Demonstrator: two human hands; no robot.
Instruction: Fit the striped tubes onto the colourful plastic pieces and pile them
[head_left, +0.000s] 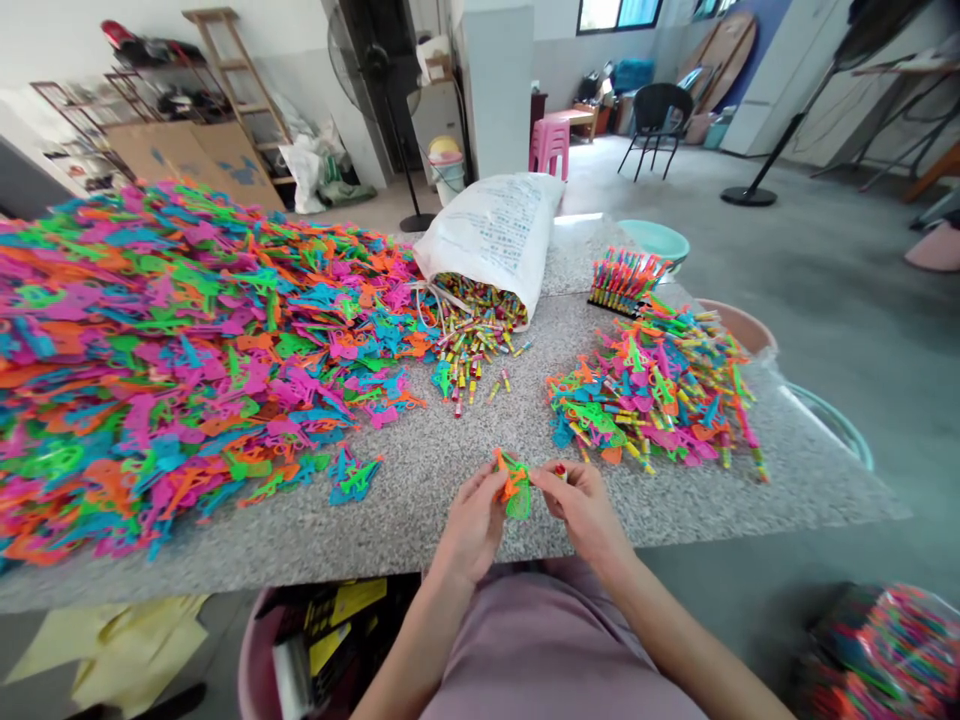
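Observation:
My left hand pinches a few small, flat plastic pieces, orange and green, above the front of the speckled stone table. My right hand has its fingers closed around a small printed tube with a red end, and its fingertips meet the edge of the plastic pieces. Ahead of my hands, printed tubes spill from a white woven sack. A mound of tubes joined to coloured plastic pieces lies to the right. How the pieces in my fingers fit together is too small to tell.
A huge heap of coloured plastic pieces covers the table's left side. A black rack of upright assembled pieces stands at the back right. Basins sit beyond the right edge. A pink tub is below the front edge.

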